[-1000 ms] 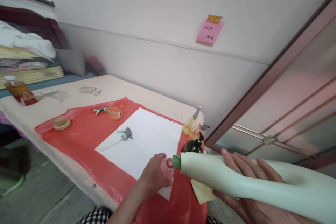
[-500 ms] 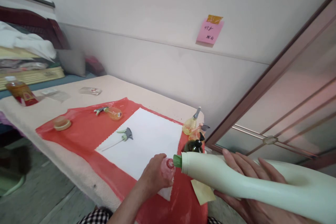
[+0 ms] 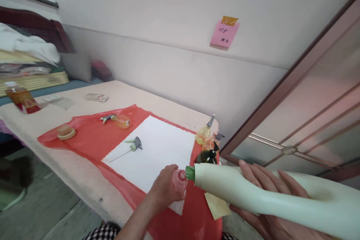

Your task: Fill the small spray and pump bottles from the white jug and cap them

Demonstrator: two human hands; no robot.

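My left hand [image 3: 165,185] is wrapped round a small pink see-through bottle [image 3: 180,184] whose neck is open and tilted to the right. In my right hand [image 3: 270,183] lies a large pale green jug [image 3: 239,183], tipped nearly level by its handle part. Its green spout [image 3: 190,173] is right at the pink bottle's mouth; whether liquid flows I cannot tell. A grey and green spray trigger head [image 3: 136,143] with a long dip tube rests on a white sheet [image 3: 165,138] beyond my left hand.
Behind the jug's spout stand a yellow spray bottle [image 3: 203,134], an orange one [image 3: 210,142] and a dark pump bottle [image 3: 207,156]. Another orange spray bottle [image 3: 122,121] lies on red plastic [image 3: 90,138], near a round lid [image 3: 66,132]. A yellow paper [image 3: 218,206] sits at the table's edge.
Almost nothing differs. Both hands, the pink bottle and the tilted jug keep their places.
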